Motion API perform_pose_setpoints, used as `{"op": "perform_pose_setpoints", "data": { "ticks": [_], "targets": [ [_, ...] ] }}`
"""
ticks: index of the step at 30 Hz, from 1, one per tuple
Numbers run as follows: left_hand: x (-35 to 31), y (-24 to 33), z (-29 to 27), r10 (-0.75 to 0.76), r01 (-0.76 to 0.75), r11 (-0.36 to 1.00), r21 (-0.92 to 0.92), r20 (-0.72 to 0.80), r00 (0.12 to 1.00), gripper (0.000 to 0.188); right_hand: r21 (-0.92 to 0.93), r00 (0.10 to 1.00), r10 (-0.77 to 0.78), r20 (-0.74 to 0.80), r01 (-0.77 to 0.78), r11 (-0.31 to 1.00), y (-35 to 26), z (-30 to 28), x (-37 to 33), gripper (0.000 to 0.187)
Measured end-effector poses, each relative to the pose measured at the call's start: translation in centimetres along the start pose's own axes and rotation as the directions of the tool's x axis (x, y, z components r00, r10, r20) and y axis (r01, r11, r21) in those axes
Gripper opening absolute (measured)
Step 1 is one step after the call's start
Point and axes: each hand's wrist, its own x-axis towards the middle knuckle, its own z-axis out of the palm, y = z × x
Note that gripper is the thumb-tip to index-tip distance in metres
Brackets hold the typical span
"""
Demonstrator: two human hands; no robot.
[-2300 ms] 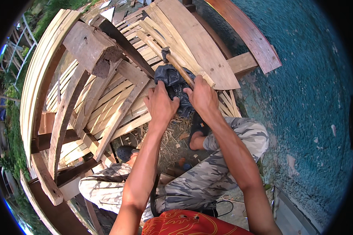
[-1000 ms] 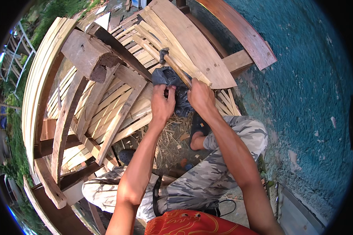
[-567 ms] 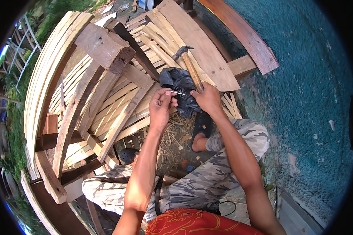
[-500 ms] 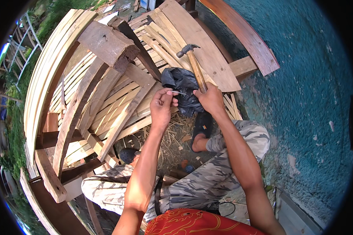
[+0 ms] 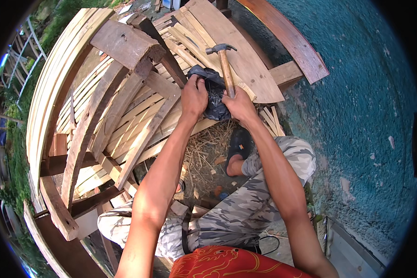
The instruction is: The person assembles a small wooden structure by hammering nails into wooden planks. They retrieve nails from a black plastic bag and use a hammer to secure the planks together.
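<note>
**Two hands at a dark bag on the wooden frame**

Two hands meet at a dark plastic bag (image 5: pixel 211 92) that lies crumpled on the pale planks near the top middle of the view. The left hand (image 5: pixel 193 96) presses on the bag's left side, fingers curled down over its edge and closed on the plastic. The right hand (image 5: pixel 238 105) sits at the bag's right side, clenched around the wooden handle of a claw hammer (image 5: pixel 225 65); the handle stands nearly upright from the fist and the steel head points left above the bag. Whether the right fingers also pinch the bag cannot be told.

Under the bag, curved pale slats (image 5: pixel 125 125) fan out to the left between heavier dark ribs (image 5: pixel 85 134). A thick square beam end (image 5: pixel 125 46) juts over them at upper left. A broad pale board (image 5: pixel 236 46) lies behind the hammer. Below the hands, dry straw-like scraps (image 5: pixel 206 148) litter the ground beside a sandalled foot (image 5: pixel 236 155) and camouflage trousers (image 5: pixel 245 208). A rough teal wall (image 5: pixel 366 106) fills the right side.
</note>
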Motion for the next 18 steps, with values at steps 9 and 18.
{"op": "perform_pose_setpoints", "data": {
  "ticks": [9, 18],
  "targets": [
    [-1.6, -1.9, 0.0, 0.304, -0.339, 0.9, 0.273, 0.163, 0.939, 0.037, -0.299, 0.964, -0.143, -0.224, 0.072, 0.951, -2.1, -0.8, -0.2, 0.04],
    [-2.4, -1.3, 0.9, 0.237, -0.384, 0.7, 0.602, 0.312, 0.92, 0.033, -0.476, 0.94, -0.258, -0.224, 0.126, 0.871, -0.8, 0.1, -0.1, 0.034]
  ]
}}
